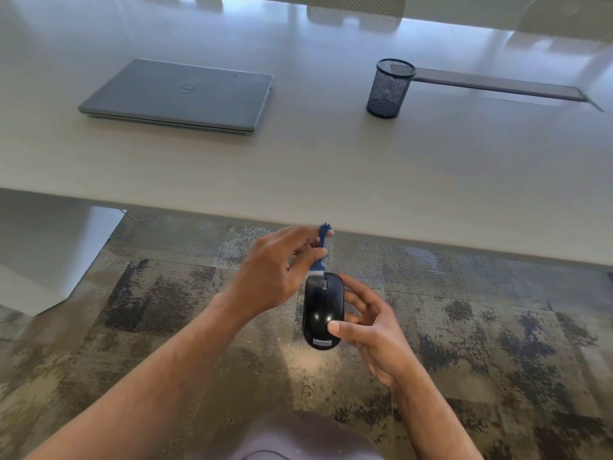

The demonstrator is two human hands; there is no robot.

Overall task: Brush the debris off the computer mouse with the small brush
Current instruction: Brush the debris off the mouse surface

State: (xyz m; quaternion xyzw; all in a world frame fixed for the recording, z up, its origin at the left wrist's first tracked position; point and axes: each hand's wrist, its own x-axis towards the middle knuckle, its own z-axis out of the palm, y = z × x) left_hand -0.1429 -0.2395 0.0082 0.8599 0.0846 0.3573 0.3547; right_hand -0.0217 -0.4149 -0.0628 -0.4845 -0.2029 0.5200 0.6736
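Below the bench (298, 180) edge, over patterned carpet (464, 327), a black mouse (322, 310) w/ a white "Lenovo" label at its near end is held up off any surface, long axis running 12 to 6 o'clock. Glossy shell, two bright light spots on its back, grey scroll wheel near the 12 o'clock end. Right hand (371, 323) grips it from the 3 o'clock side: thumb pressed on the back near the label, other fingers curled along the far side. Left hand (268, 277) pinches a small blue brush (320, 254) by its thin handle, fingers curled round it; pale bristles point down and touch the mouse's front edge just beside the wheel. Debris too small to tell.

On the bench, at 1 o'clock from the mouse, a black mesh pen cup (389, 89) stands upright; nothing shows above its rim, inside can't be made out. At 11 o'clock, well apart, a grey laptop (179, 94), lid closed, lies flat.
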